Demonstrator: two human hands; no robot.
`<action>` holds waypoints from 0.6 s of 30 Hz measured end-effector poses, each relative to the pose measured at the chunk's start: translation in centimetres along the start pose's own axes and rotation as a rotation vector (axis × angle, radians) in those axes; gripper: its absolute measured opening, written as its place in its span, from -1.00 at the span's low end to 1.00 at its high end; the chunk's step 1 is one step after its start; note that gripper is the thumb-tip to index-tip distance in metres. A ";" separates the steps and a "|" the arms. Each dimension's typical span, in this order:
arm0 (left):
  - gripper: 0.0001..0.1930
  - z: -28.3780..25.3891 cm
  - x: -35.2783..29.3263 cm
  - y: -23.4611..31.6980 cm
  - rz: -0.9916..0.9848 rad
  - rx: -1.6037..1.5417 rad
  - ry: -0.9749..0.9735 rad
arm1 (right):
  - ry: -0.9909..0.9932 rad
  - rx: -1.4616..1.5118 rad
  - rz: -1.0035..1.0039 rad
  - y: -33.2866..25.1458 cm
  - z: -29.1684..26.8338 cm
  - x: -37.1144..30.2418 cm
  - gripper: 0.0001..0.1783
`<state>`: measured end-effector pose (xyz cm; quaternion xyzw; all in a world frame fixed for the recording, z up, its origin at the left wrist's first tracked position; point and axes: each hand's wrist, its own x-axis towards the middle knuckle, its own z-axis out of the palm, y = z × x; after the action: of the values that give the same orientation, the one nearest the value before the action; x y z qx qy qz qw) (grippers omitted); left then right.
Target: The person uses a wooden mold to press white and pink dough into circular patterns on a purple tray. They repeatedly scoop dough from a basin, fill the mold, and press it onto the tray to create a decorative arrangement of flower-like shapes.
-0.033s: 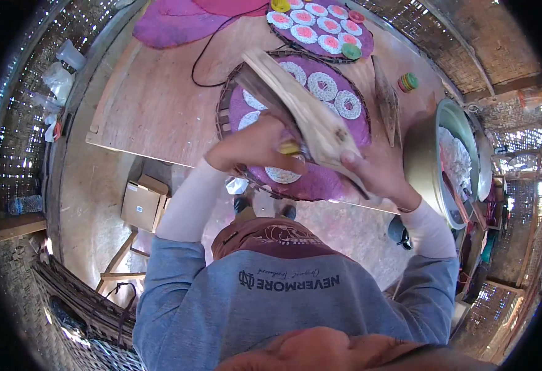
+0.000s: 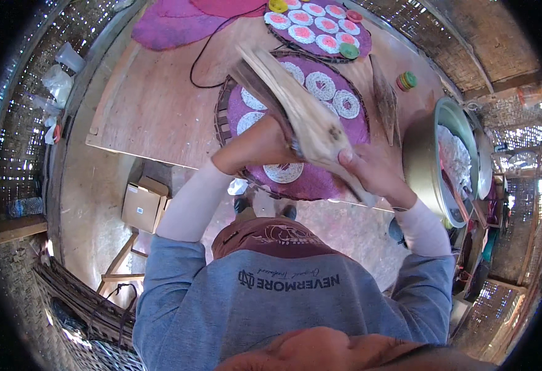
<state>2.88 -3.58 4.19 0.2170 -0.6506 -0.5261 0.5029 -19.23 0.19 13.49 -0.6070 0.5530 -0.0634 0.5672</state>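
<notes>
A hinged wooden press [image 2: 314, 114] of two long arms, one pale and one darker, slants over a round tray. Near its lower right end, my right hand [image 2: 376, 170] grips the pale wood, thumb on top. My left hand [image 2: 261, 145] reaches in against the darker arm, its fingers hidden behind the wood. Below both hands lies the woven tray [image 2: 222, 117], lined with purple cloth [image 2: 323, 183]. White coils of stringy dough [image 2: 321, 85] sit on the cloth, some partly covered by the press.
Behind, another purple-lined tray [image 2: 362, 42] carries pink-centred white coils, with yellow [image 2: 277, 5], red [image 2: 354, 16] and green [image 2: 349, 51] rings. A dark wooden piece [image 2: 382, 93], coloured stacked rings [image 2: 407, 80] and a large basin [image 2: 420, 148] of white dough stand right. A black cable [image 2: 193, 71] crosses the table.
My left hand has moved in behind the wood. Its fingers and the yellow ring-shaped piece near them, visible before, are now hidden. My right hand keeps its grip on the press.
</notes>
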 end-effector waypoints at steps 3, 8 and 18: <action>-0.38 0.7 0.7 1.4 0.016 0.284 0.013 | 0.026 0.139 -0.464 2.0 1.6 2.0 -0.20; -0.38 -0.2 0.1 2.3 0.056 0.443 0.350 | 0.271 -0.663 -0.657 8.6 6.1 6.4 0.00; -0.53 -0.2 -1.0 3.9 -0.237 0.155 0.430 | 0.319 -0.522 -0.605 10.1 7.3 7.4 0.03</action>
<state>4.43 -1.50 7.22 0.4363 -0.5371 -0.4718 0.5464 -17.25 1.76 -0.80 -0.8476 0.4284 -0.1779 0.2579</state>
